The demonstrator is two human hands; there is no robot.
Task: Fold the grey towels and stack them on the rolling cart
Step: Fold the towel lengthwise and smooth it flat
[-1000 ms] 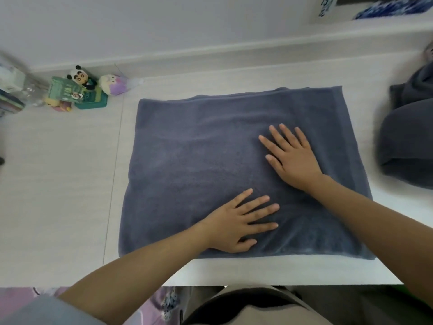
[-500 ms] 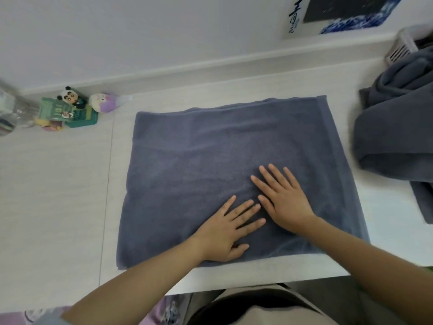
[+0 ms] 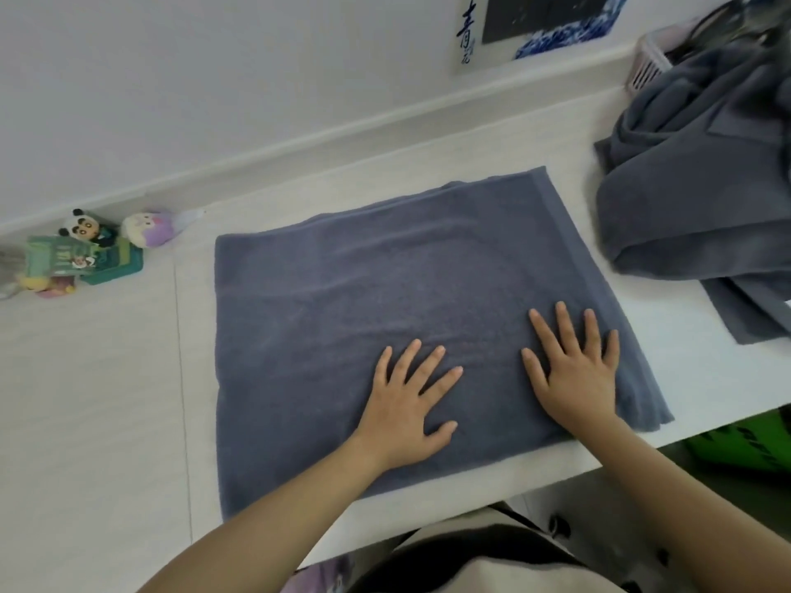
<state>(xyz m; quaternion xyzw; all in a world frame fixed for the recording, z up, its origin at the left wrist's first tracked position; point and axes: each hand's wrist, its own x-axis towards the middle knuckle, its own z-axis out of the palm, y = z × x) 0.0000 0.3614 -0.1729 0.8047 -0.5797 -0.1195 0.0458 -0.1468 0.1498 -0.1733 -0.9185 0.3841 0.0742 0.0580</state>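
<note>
- The left hand point(image 3: 406, 415) and the right hand point(image 3: 575, 374) lie flat on the near part of the grey towel point(image 3: 385, 301), fingers straight and spread, grasping nothing.
- The towel lies spread on the worktop point(image 3: 94, 400); to smooth it well, I think the palms should press outward to its edges before the next fold.
- The unfolded towels point(image 3: 702, 181) wait far right, near a basket point(image 3: 648, 62).

1. Bare table point(image 3: 94, 400) lies left of the flat grey towel point(image 3: 364, 293).
2. Far left, small toys point(image 3: 85, 254) stand against the wall.
3. Right, a heap of grey towels point(image 3: 702, 199) crowds the table beside a basket point(image 3: 646, 62).
4. A narrow bare strip separates towel and heap.
</note>
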